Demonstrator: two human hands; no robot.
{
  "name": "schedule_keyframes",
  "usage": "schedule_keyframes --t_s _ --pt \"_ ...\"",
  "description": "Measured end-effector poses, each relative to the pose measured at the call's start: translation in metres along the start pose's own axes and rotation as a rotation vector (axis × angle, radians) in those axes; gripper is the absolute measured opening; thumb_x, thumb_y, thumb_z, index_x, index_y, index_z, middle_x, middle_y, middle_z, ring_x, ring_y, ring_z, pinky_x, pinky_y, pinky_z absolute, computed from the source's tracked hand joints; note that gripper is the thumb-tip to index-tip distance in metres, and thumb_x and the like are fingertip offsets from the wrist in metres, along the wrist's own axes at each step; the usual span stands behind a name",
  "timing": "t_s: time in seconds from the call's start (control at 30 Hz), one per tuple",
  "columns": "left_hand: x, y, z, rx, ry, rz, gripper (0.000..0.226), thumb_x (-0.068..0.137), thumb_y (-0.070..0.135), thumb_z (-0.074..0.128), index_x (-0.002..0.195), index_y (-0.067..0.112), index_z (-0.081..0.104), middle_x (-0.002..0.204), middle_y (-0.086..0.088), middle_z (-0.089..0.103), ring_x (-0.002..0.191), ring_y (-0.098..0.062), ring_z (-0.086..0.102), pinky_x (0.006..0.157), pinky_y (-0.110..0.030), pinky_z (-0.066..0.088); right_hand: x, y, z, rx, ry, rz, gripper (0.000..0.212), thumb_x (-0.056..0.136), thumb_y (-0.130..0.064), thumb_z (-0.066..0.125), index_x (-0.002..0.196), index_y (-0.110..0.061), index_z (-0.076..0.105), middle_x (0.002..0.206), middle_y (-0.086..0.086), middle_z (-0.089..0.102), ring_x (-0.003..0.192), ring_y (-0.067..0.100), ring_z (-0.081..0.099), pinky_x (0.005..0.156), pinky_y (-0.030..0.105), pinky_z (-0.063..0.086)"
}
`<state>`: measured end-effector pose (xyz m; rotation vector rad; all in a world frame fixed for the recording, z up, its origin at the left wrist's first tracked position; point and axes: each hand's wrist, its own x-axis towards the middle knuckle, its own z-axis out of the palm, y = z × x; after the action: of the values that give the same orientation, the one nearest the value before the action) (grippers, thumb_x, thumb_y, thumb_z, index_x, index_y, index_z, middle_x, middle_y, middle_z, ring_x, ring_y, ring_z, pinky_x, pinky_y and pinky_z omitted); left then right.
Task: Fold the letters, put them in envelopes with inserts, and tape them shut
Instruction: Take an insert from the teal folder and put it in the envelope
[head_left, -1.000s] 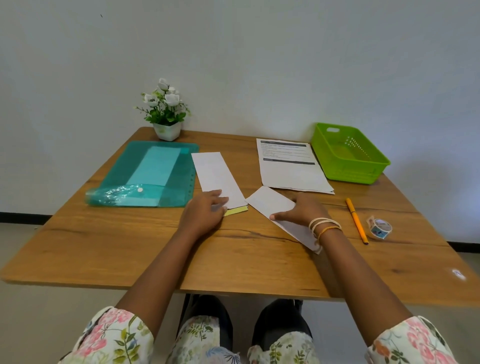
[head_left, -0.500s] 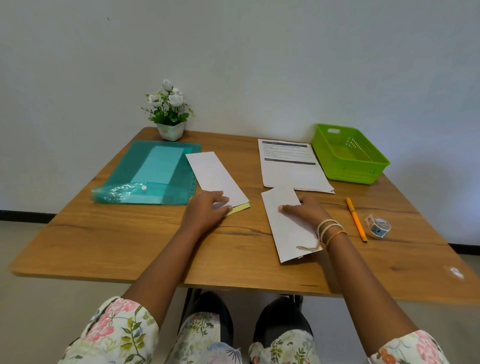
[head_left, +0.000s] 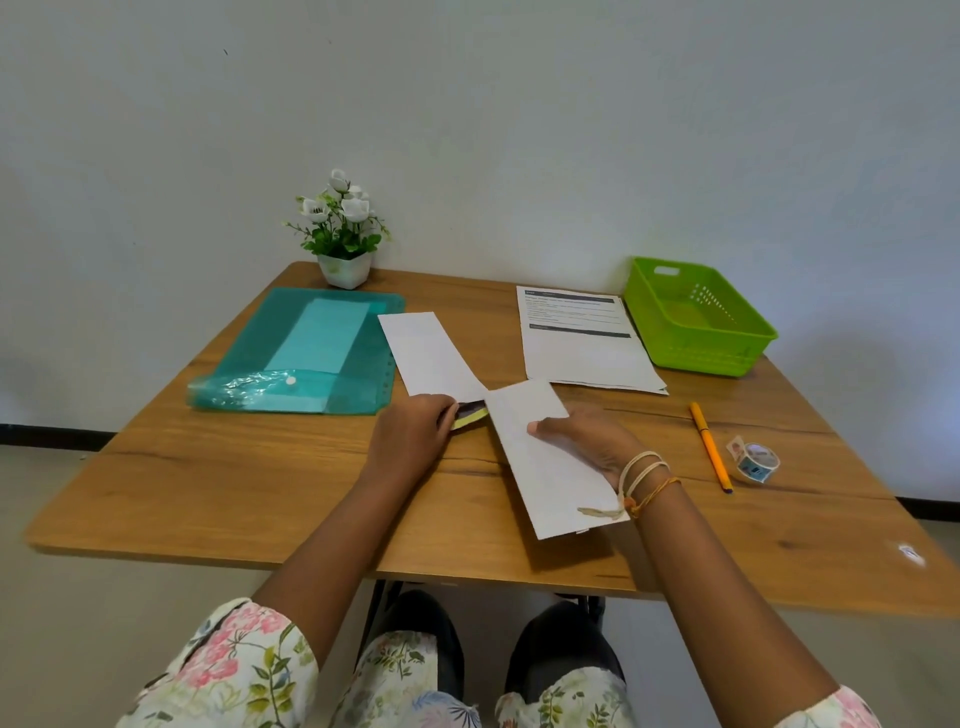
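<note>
Right hand (head_left: 587, 441) grips the folded white paper letter (head_left: 545, 462) and has swung it from lying skewed on the brown wooden table (head_left: 208, 483) to pointing at the mouth of the long white envelope (head_left: 431, 358). Left hand (head_left: 410, 441) pinches that envelope's near end, now lifted open so the yellow insert (head_left: 470, 418) shows inside. Folding looks done, so insertion is probably next; the clear tape roll (head_left: 756, 460) lies untouched at the right.

Both hands low — left hand (head_left: 413, 434) curled, right hand (head_left: 587, 441) flatter.
</note>
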<state>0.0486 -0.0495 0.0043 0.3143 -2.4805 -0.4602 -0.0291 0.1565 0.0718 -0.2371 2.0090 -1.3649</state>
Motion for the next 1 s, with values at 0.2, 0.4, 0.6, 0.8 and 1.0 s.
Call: schedule_keyframes --t_s 0.2,0.4,0.6,0.8,1.0 --pt "-0.001 0.000 0.000 -0.032 0.015 0.003 0.018 0.091 0.022 0.063 0.098 0.011 0.075 0.090 -0.006 0.074 0.077 -0.021 0.068 0.066 -0.037 0.056 0.005 -0.006 0.020 -0.262 0.003 0.107 0.039 0.082 -0.031 0.071 0.109 -0.007 0.056 0.089 0.008 0.064 0.074 0.020 0.063 0.059 0.025 0.048" --pt "-0.002 -0.001 0.001 -0.029 0.059 -0.040 0.017 0.092 0.020 0.061 0.097 0.011 0.074 0.090 -0.007 0.074 0.076 -0.019 0.066 0.061 -0.025 0.047 0.007 -0.009 0.027 -0.294 -0.015 0.125 0.041 0.081 -0.028 0.073 0.110 -0.004 0.055 0.094 0.011 0.065 0.078 0.022 0.064 0.068 0.026 0.048" --pt "-0.002 0.002 -0.001 -0.037 0.037 0.016 0.019 0.089 0.026 0.066 0.102 0.015 0.075 0.095 -0.003 0.075 0.080 -0.016 0.067 0.063 -0.021 0.046 0.009 -0.008 0.036 -0.200 -0.014 0.159 0.052 0.078 -0.022 0.076 0.119 -0.002 0.051 0.102 0.016 0.066 0.087 0.028 0.065 0.073 0.031 0.052" --pt "-0.002 -0.001 -0.001 -0.052 0.034 0.055 0.018 0.087 0.027 0.069 0.099 0.017 0.076 0.096 0.000 0.075 0.082 -0.013 0.068 0.063 -0.020 0.046 0.006 -0.017 0.039 -0.166 -0.117 0.201 0.024 0.084 -0.015 0.070 0.096 -0.002 0.054 0.078 0.008 0.057 0.063 0.017 0.056 0.038 0.012 0.041" --pt "-0.003 -0.001 -0.002 -0.068 0.022 0.084 0.019 0.087 0.031 0.067 0.100 0.019 0.076 0.096 0.003 0.074 0.083 -0.011 0.067 0.063 -0.024 0.052 0.017 -0.024 0.040 -0.245 -0.084 0.185 0.017 0.089 -0.023 0.063 0.093 -0.007 0.058 0.087 0.005 0.057 0.071 0.016 0.056 0.053 0.017 0.046"
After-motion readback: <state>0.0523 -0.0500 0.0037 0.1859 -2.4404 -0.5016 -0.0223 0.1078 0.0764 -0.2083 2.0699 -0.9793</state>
